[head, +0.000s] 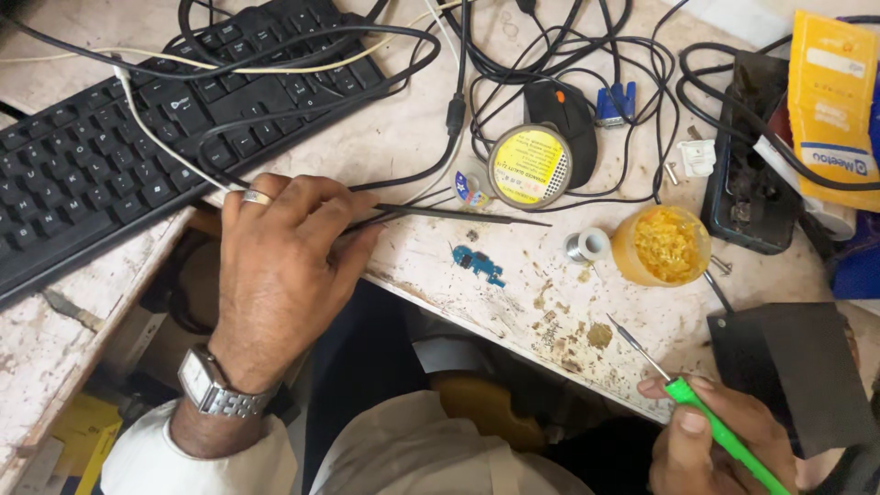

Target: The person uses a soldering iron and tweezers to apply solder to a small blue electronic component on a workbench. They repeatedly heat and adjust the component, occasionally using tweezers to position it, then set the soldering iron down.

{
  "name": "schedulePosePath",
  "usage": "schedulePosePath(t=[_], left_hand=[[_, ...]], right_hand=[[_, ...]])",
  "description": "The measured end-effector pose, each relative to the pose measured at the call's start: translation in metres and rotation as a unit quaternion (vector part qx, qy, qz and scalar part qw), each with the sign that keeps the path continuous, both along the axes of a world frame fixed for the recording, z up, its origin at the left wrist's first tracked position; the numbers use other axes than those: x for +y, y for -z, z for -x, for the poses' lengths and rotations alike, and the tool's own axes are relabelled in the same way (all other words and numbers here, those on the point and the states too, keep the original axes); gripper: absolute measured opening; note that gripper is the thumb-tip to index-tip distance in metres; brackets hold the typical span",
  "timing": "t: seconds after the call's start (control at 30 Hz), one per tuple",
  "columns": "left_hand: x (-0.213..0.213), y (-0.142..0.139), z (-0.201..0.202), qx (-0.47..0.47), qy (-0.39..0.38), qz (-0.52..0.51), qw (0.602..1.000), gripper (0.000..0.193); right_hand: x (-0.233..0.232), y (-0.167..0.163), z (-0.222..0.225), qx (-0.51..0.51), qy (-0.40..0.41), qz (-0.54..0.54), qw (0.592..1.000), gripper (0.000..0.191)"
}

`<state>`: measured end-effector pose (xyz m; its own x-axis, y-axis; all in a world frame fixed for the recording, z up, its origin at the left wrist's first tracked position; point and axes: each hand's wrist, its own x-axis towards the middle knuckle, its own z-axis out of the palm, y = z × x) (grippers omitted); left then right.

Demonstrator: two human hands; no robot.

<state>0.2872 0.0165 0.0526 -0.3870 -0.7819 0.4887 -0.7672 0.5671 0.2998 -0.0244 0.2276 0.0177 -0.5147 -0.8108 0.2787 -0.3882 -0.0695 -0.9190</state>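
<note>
Tweezers [458, 214]: dark, thin, lying nearly level across the centre of the frame, points to the right; butt end pinched in the fingers of the left hand [280, 266].

Left hand: centre left, closed on the tweezers, ring on one finger, metal watch [209, 380] at the wrist, white sleeve below.

Circuit board [478, 263]: small, blue, flat on the tabletop [403, 147] just below the tweezer shaft, not touched by it.

Soldering iron [715, 426]: green handle, thin metal tip pointing up and left, gripped by the closed right hand [724, 440] at lower right; tip sits over the tabletop's front edge, apart from the board.

Round tin [528, 166]: yellow label, above the tweezer points, leaning against a black mouse [568, 115].

Solder spool [587, 246]: small, right of the board, beside an orange tub [662, 245] of yellow tip-cleaning wool.

Keyboard [119, 137]: black, upper left, with black and white cables [302, 64] draped over it.

Tangled black cables fill the upper centre. A dark box [747, 174] and a yellow packet [830, 101] occupy the upper right. A black flat piece [788, 371] sits at lower right, behind the right hand. Tabletop stained and scorched near its front edge.
</note>
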Motion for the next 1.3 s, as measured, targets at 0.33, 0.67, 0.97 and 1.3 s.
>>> schedulePosePath(t=[0.33,0.67,0.97,1.3], left_hand=[[-0.003,0.005,0.012,-0.052,-0.003,0.043,0.998,0.014],[-0.022,-0.023,-0.014,0.004,-0.018,0.047,0.999,0.009],[-0.001,-0.053,-0.037,0.277,0.023,-0.185,0.943,0.016],[-0.007,-0.076,-0.023,0.085,0.105,-0.186,0.973,0.018]], right_hand=[[0.004,0.024,0.005,0.030,0.005,0.082,0.996,0.015],[0.002,0.024,0.012,0.086,0.005,0.080,0.993,0.015],[0.003,0.016,0.008,0.032,0.031,0.055,0.997,0.023],[-0.001,0.029,0.020,0.058,-0.010,0.150,0.987,0.015]])
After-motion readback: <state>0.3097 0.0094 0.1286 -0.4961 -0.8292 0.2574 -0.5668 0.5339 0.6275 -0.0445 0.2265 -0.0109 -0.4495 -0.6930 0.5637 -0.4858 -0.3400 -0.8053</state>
